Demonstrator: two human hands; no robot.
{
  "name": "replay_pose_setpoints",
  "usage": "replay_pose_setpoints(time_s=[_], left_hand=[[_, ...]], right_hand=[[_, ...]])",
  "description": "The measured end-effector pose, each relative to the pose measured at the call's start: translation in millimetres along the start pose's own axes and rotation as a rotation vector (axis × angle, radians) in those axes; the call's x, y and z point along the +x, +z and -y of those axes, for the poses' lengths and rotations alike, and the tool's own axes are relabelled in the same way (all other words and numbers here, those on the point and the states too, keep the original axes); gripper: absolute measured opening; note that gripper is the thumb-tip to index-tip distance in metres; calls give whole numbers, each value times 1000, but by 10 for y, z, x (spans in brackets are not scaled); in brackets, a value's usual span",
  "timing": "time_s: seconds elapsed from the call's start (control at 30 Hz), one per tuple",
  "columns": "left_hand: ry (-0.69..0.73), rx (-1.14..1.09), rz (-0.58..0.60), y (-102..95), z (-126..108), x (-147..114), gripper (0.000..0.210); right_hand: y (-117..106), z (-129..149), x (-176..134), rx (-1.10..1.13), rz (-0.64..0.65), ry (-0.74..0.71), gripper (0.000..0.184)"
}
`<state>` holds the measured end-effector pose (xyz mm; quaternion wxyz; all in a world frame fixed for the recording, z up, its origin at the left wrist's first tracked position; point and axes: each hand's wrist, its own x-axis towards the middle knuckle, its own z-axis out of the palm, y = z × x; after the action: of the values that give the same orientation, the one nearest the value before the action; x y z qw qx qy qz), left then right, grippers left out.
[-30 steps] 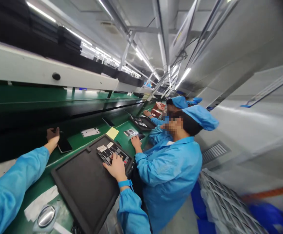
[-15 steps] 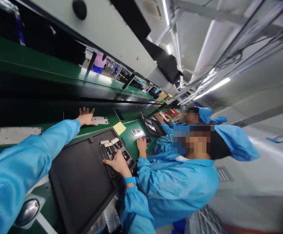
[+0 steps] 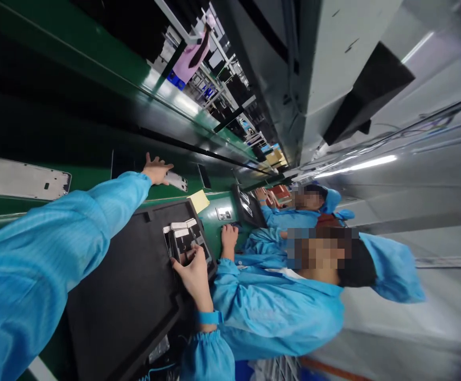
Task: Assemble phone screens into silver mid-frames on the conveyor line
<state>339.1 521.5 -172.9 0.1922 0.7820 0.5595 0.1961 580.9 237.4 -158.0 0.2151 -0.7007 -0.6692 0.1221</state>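
Note:
My left hand (image 3: 157, 170) reaches out over the green bench, fingers spread. Its near edge overlaps a pale phone-sized plate (image 3: 178, 181); whether it presses on it I cannot tell. My right hand (image 3: 193, 270), with a blue wrist strap, has its thumb and fingers around the edges of a phone frame (image 3: 184, 241) with black and silver parts. That frame tops a stack of similar ones, lying on a black tray (image 3: 123, 286). The palm hides part of the stack.
A yellow note (image 3: 199, 201) lies beyond the tray. A long pale plate (image 3: 19, 177) is on the left. A dark slim piece (image 3: 204, 175) and a small phone part (image 3: 224, 213) lie farther along. A co-worker (image 3: 281, 301) in blue sits close by, one hand (image 3: 229, 241) on the bench.
My view has tilted and swung. My left hand stays by the pale plate with fingers spread. My right hand's fingers have shifted on the phone frames, and the top pieces sit differently.

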Motion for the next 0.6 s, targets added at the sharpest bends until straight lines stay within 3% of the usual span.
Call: replay_pose_setpoints(time_s=[0.17, 0.33, 0.47, 0.6], left_hand=[[131, -3, -87, -143, -8, -75, 87], [170, -15, -191, -636, -65, -354, 92], [164, -41, -267, -1166, -52, -844, 88], [82, -82, -335, -1589, 89, -1550, 90]], right_hand=[[-62, 196, 127, -109, 197, -18, 70], [-16, 288, 384, -121, 253, 85, 75], [22, 338, 499, -94, 292, 126, 74], [26, 392, 509, -55, 294, 110, 71]])
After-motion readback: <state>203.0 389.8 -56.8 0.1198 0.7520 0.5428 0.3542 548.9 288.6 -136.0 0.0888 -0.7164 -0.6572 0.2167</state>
